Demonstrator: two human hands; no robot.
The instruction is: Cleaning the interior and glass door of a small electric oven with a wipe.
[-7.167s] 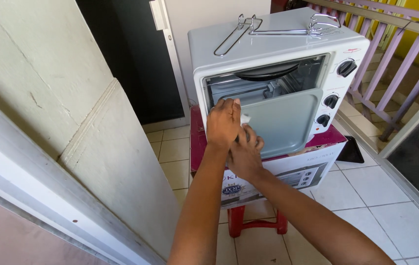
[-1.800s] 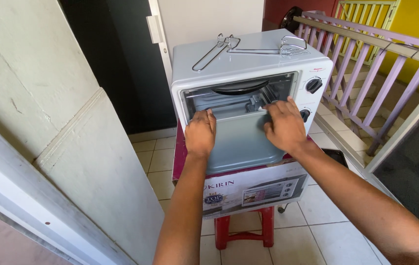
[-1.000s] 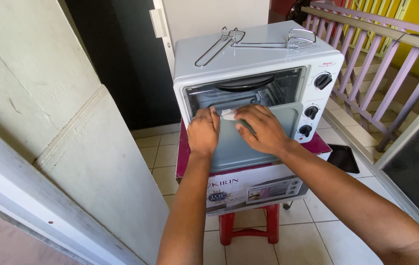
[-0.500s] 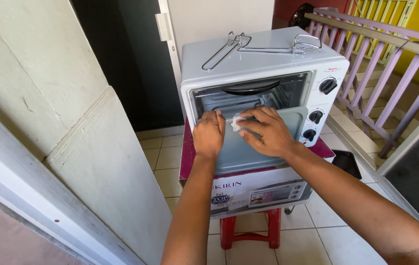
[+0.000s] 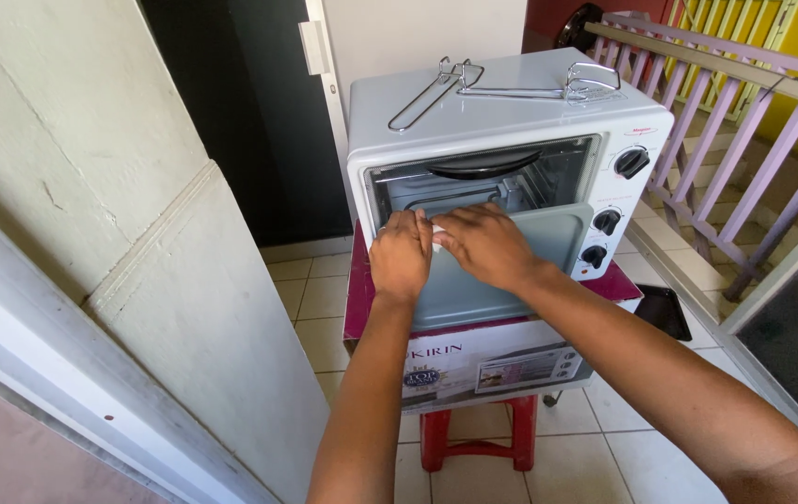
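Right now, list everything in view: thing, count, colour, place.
white boxy countertop oven: one, white, on the box, open.
grey flat metal tray: one, grey, tilted at the oven mouth.
small white scrap: one, white, at the tray's top edge, between the hands.
bent wire tray handle: one, silver, on the oven top.
black round knobs: three, black, oven's right panel.
printed cardboard box: one, white and maroon, on the stool.
red plastic stool: one, red, on the tiled floor.
black shallow tray: one, black, floor, right.
purple railing: one, purple, right.
left hand: on the tray's top edge.
right hand: fingers at the scrap.

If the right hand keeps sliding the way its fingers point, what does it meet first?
The right hand points left along the grey tray top edge; it would meet the left hand first, apparently almost touching already.
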